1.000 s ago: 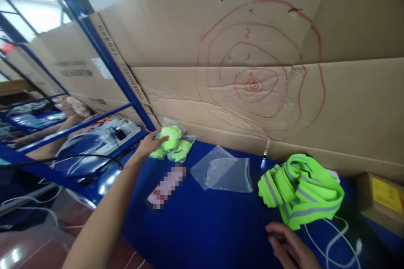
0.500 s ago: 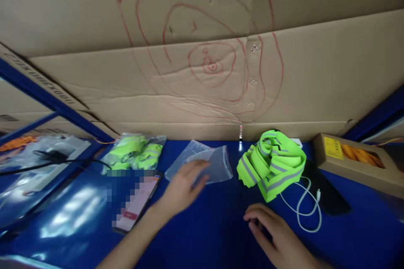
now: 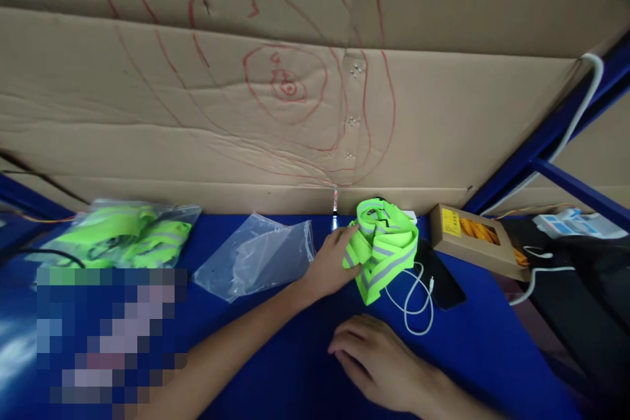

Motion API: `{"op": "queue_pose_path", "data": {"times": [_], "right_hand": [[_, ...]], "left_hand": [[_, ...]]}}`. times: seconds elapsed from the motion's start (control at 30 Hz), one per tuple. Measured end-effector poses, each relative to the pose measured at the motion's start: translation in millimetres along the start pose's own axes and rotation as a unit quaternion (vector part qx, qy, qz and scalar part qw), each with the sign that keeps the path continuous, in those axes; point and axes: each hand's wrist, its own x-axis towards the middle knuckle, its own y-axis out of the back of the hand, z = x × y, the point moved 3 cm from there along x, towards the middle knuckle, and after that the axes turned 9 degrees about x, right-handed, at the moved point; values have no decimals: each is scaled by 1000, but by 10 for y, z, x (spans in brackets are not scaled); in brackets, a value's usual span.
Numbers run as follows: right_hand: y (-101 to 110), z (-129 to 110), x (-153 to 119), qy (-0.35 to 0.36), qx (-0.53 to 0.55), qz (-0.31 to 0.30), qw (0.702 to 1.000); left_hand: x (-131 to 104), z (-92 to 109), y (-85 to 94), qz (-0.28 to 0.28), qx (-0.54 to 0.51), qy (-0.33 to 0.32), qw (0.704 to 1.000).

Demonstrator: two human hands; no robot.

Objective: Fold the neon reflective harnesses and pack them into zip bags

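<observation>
My left hand (image 3: 332, 261) reaches to the neon-green reflective strap (image 3: 388, 249), its fingers and thumb closed on the left side of the bundle. The strap lies in loose folds with grey stripes. Left of that hand, a clear plastic bag (image 3: 260, 256) lies flat on the blue table. My right hand (image 3: 377, 361) rests low in front of the strap, fingers loosely curled together, with nothing visible in it. A white cable (image 3: 418, 312) and a black phone-like slab (image 3: 443, 279) lie just right of the strap.
Bagged green straps (image 3: 132, 233) lie at the left. A cardboard box (image 3: 477, 243) with a window stands at the right. A marked cardboard wall (image 3: 418, 118) closes off the back, and a small pen-like item (image 3: 335, 202) stands against it. A blurred patch covers the lower left.
My left hand has moved right, from over the plastic bag to the strap, and closed on its edge. The view has turned right. My right hand stays low, in front of the strap.
</observation>
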Motion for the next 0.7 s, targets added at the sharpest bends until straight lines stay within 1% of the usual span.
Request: {"op": "queue_pose_path", "data": {"times": [0.03,0.07,0.1,0.17,0.23,0.27,0.33,0.4,0.47,0.53,0.63,0.67,0.7], "right_hand": [[5,12,-6,-5,2,10,1000],[10,20,-13,-9,8,24,1000],[16,25,-21,-11,15,42,999],[37,31,-35,-13,30,95,995],[82,51,-47,-26,41,172,984],[112,69,-53,-36,46,215,975],[164,110,-64,-60,39,279,957],[181,136,-75,-66,10,300,952],[155,133,-99,-44,-25,291,955],[116,90,-150,7,-57,288,956],[127,-55,-250,110,-122,306,938],[150,-114,-263,135,-143,287,938],[178,-170,-255,146,-156,243,946]], "left_hand": [[-13,-8,57,18,-74,36,996],[-59,-22,127,37,-156,87,983],[-136,-34,202,52,-241,142,959],[-358,-29,339,57,-403,225,885],[-618,-13,449,43,-508,272,816],[-742,-14,489,32,-549,283,786],[-945,-40,532,0,-611,282,740],[-1075,-91,528,-49,-647,262,715],[-1145,-137,482,-108,-661,244,701],[-1183,-145,411,-171,-662,235,691],[-1238,-93,313,-252,-637,246,686],[-1262,-71,291,-273,-626,258,684],[-1289,-52,277,-290,-616,273,680]]}}
